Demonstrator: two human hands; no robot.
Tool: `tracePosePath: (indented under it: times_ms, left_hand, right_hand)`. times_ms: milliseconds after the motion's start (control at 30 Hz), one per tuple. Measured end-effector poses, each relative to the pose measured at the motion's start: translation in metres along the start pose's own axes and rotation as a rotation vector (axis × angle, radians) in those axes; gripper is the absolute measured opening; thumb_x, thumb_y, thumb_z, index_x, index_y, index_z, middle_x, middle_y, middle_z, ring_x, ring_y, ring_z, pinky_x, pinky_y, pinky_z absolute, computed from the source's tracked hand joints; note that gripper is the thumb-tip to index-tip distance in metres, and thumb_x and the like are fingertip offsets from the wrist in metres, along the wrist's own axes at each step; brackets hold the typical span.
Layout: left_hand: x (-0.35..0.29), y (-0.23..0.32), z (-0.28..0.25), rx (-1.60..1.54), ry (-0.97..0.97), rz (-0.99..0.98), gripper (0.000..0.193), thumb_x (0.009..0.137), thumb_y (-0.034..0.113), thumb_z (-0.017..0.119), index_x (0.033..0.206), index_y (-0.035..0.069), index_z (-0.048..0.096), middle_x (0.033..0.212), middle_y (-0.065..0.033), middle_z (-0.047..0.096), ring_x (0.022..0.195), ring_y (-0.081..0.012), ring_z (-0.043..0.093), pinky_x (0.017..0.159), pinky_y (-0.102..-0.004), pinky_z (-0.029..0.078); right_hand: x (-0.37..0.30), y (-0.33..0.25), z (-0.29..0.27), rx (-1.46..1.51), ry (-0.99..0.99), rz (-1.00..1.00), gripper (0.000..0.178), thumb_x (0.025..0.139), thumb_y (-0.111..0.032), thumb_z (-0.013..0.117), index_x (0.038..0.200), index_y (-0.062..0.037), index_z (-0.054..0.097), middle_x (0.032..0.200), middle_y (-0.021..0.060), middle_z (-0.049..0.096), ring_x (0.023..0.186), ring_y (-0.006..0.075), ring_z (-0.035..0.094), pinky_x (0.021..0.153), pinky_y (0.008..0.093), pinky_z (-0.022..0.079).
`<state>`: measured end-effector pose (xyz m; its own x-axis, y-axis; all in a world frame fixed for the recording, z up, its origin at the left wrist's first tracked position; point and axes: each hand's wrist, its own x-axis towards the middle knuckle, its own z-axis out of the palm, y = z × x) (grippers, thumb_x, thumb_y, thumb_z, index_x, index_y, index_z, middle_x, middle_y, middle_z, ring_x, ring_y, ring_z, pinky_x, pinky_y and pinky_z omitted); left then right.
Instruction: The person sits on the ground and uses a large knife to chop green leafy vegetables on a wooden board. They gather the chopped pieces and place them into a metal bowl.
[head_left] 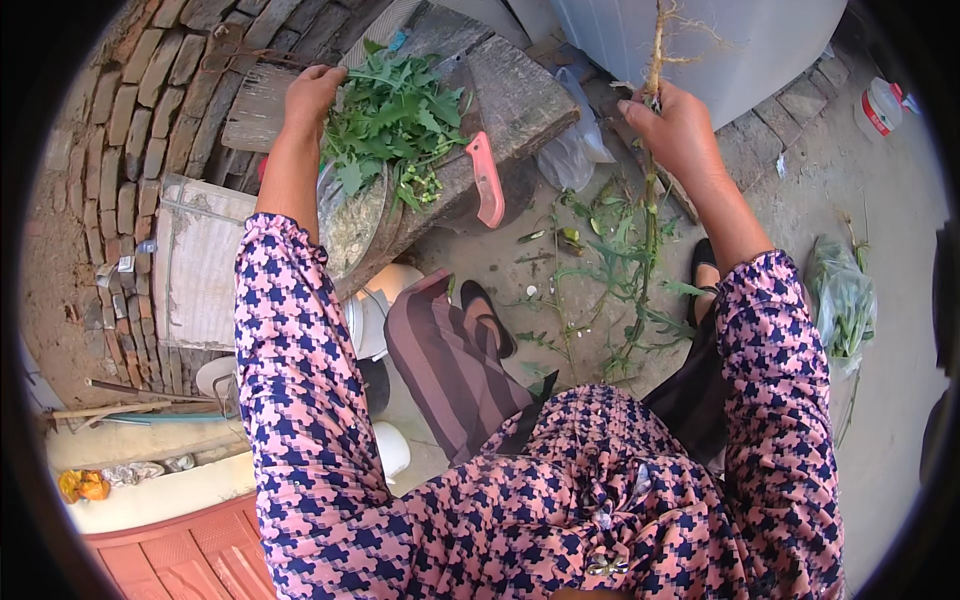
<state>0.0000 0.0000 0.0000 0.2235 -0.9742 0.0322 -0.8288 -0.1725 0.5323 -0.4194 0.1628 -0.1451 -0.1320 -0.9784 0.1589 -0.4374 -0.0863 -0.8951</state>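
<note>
My right hand (675,125) is closed round the stalk of an uprooted plant (652,205). Its pale roots (660,45) point up past my fist, and the leafy stem hangs down toward the ground between my feet. At the upper left, my left hand (313,98) is at the edge of a heap of leafy greens (385,120). Its fingers are drawn together on the leaves there; the tips are partly hidden. The heap lies on a worn wooden board (515,95). A knife with a pink handle (486,182) rests at the board's near edge, right of the greens.
A clear plastic bag (572,150) hangs beside the board. Plant scraps (570,237) lie on the ground. On the right are a bag of greens (842,300) and a plastic bottle (880,108). A brick wall (125,130) and a white bucket (370,320) stand left.
</note>
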Motion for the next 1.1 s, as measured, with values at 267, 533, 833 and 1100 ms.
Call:
tracePosePath:
  times_ms: [267, 533, 833, 1100]
  left_hand:
    - [-0.049, 0.005, 0.015, 0.526, 0.696, 0.648, 0.063, 0.082, 0.045, 0.071, 0.123, -0.002, 0.061, 0.118, -0.0222, 0.062, 0.107, -0.0365, 0.062, 0.092, -0.0434, 0.049]
    - [-0.273, 0.073, 0.173, -0.485, -0.611, 0.401, 0.058, 0.083, 0.022, 0.07, 0.133, 0.0, 0.053, 0.125, -0.0109, 0.06, 0.11, -0.0168, 0.057, 0.093, -0.0311, 0.046]
    - [-0.278, 0.067, 0.215, -0.677, -1.041, 0.007, 0.025, 0.093, 0.022, 0.062, 0.106, 0.0, 0.067, 0.092, -0.0076, 0.071, 0.086, -0.0151, 0.067, 0.078, -0.0287, 0.052]
    - [-0.266, 0.085, 0.206, -0.689, -0.818, -0.063, 0.022, 0.093, 0.019, 0.062, 0.101, -0.001, 0.066, 0.091, -0.0077, 0.068, 0.072, -0.0134, 0.064, 0.059, -0.0253, 0.047]
  right_hand:
    - [0.007, 0.002, 0.002, 0.26, -0.137, 0.163, 0.03, 0.082, -0.032, 0.075, 0.092, -0.005, 0.065, 0.068, 0.0061, 0.065, 0.051, 0.017, 0.057, 0.046, 0.0314, 0.046]
    - [0.018, 0.009, -0.02, 1.003, -0.426, 0.181, 0.02, 0.092, -0.029, 0.066, 0.088, -0.0099, 0.062, 0.069, 0.0042, 0.067, 0.051, 0.0139, 0.06, 0.041, 0.0258, 0.043]
    - [0.009, -0.001, -0.024, 1.326, -0.156, 0.261, 0.021, 0.092, -0.031, 0.067, 0.093, -0.0103, 0.062, 0.072, 0.0042, 0.065, 0.058, 0.015, 0.06, 0.05, 0.0265, 0.045]
    - [-0.006, 0.011, 0.005, 0.625, -0.569, 0.177, 0.023, 0.089, -0.026, 0.068, 0.084, -0.0034, 0.066, 0.07, 0.0051, 0.062, 0.057, 0.0141, 0.057, 0.051, 0.0273, 0.045]
